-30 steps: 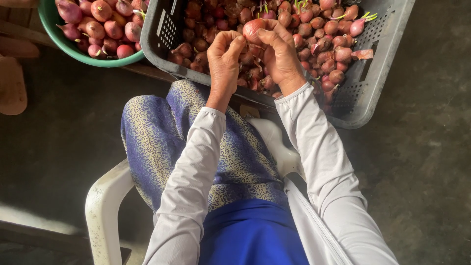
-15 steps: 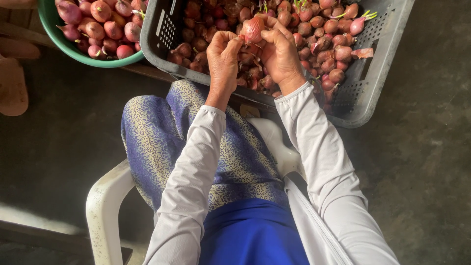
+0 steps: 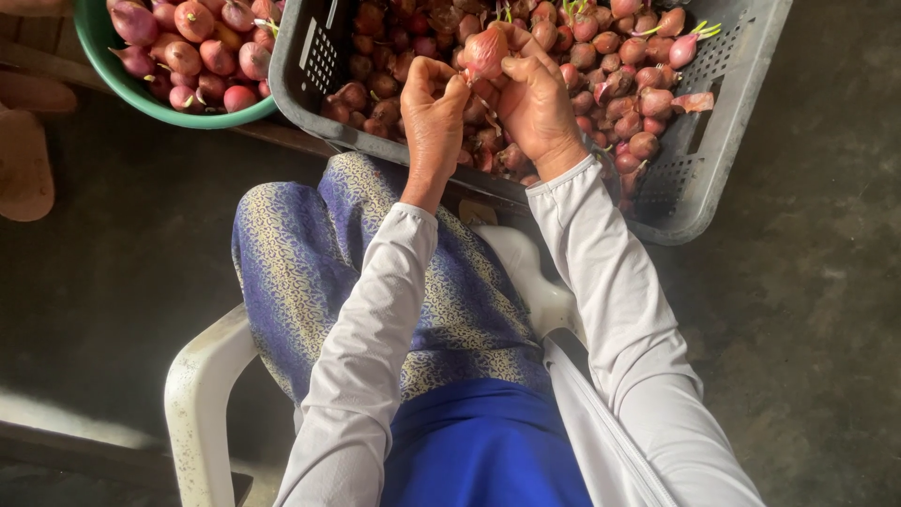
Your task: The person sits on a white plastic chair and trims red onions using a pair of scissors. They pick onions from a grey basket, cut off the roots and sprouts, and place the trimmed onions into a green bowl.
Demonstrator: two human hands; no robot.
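Nearest: white plastic chair [image 3: 202,394], blue patterned skirt [image 3: 310,263] over the lap, white sleeves. Beyond the knees, grey crate [image 3: 713,160] with perforated walls, full of red shallots, some with green sprouts. Over the crate, left hand [image 3: 434,113] and right hand [image 3: 535,99] both closed on one shallot [image 3: 485,49]: left fingertips pinch its near-left side, right fingers curl round its right side. The shallot is raised just above the pile. Far left: green bowl [image 3: 113,70] of peeled shallots, touching the crate's left wall. Dark floor [image 3: 807,310] all round.
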